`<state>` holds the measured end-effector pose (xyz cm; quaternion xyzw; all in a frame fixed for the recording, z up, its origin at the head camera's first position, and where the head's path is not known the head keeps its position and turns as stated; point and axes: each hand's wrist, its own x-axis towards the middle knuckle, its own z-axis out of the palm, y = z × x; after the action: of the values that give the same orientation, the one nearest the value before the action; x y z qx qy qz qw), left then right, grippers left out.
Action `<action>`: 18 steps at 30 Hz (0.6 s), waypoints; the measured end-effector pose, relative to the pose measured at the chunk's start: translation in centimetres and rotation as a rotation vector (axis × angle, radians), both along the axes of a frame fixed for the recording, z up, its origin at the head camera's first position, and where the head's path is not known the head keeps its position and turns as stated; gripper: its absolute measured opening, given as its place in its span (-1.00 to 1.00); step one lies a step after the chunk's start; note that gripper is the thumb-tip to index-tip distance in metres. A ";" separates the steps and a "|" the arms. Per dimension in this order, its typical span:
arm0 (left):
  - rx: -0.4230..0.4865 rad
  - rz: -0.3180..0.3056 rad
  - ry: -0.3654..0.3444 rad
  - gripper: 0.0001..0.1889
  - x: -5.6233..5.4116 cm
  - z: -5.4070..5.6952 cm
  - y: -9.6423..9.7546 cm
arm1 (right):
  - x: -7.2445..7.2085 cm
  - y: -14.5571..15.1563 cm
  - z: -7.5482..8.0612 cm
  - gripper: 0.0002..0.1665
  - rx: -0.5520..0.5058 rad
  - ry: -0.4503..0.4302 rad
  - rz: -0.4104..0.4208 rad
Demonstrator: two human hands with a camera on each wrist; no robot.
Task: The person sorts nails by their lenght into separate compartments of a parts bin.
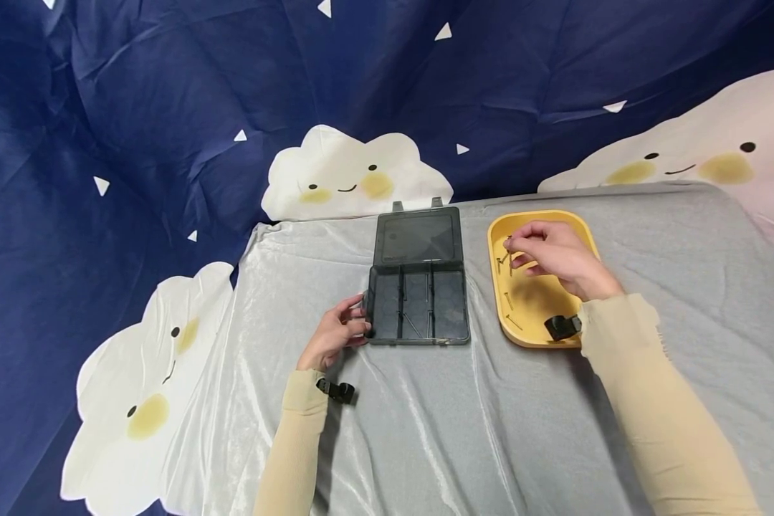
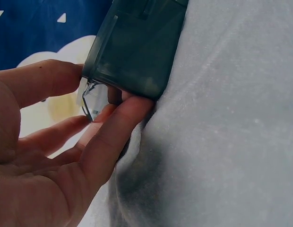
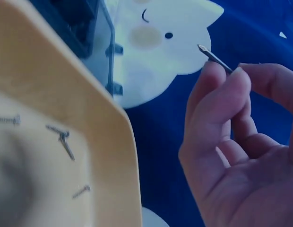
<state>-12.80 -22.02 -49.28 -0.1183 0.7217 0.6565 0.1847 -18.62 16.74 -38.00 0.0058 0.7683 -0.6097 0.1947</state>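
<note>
A dark translucent organizer box (image 1: 385, 308) lies with its lid raised at the back and several long thin screws (image 1: 413, 325) in its middle section. My left hand (image 1: 335, 331) grips the box's left side; in the left wrist view the thumb and fingers (image 2: 120, 125) curl about its corner. Over the yellow tray (image 1: 542, 214), my right hand (image 1: 557, 254) pinches a screw (image 3: 212, 55) between thumb and fingertips, its pointed end sticking out. Several loose screws (image 1: 508, 301) lie along the left part of the tray floor.
Grey velvety cloth (image 1: 413, 416) covers the table beneath box and tray. Behind hangs a navy curtain (image 1: 387, 72) with clouds and white triangles. The raised lid (image 1: 419, 236) reaches near the table's back edge. A strip of cloth separates box and tray.
</note>
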 end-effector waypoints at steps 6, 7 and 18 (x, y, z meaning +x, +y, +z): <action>0.004 -0.006 -0.006 -0.26 -0.1 0.0 -0.1 | 0.3 -1.8 -0.3 -0.78 -0.111 0.002 -0.034; 0.004 -0.006 -0.007 -0.26 -0.1 0.0 -0.1 | 0.3 -2.2 -0.4 -0.79 -0.126 0.005 -0.036; -0.007 -0.012 -0.005 -0.26 -0.1 0.2 -0.1 | 0.6 -7.3 -2.2 -0.80 -0.193 0.029 -0.036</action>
<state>-12.85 -22.12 -49.09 -0.1160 0.7242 0.6527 0.1900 -18.05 9.42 -40.23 -0.0082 0.7086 -0.6842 0.1723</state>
